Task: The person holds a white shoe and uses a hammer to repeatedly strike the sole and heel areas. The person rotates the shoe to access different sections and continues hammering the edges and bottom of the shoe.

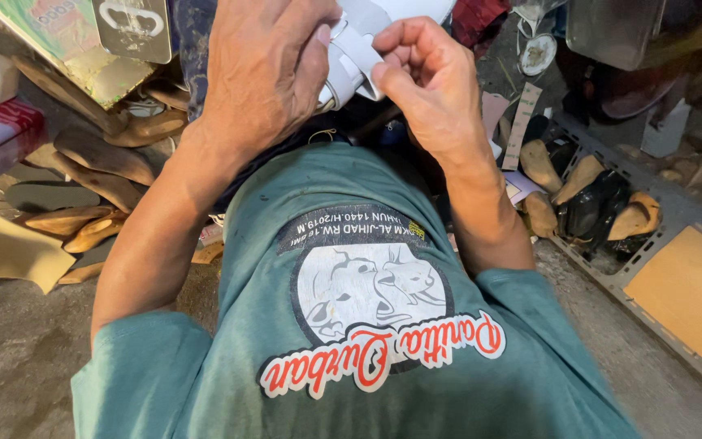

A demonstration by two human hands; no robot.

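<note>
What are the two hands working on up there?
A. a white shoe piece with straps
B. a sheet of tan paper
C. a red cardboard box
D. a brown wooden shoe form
A: the left hand and right hand both pinch the white strapped shoe piece between them, while the wooden shoe forms lie untouched on the floor to the side.
</note>
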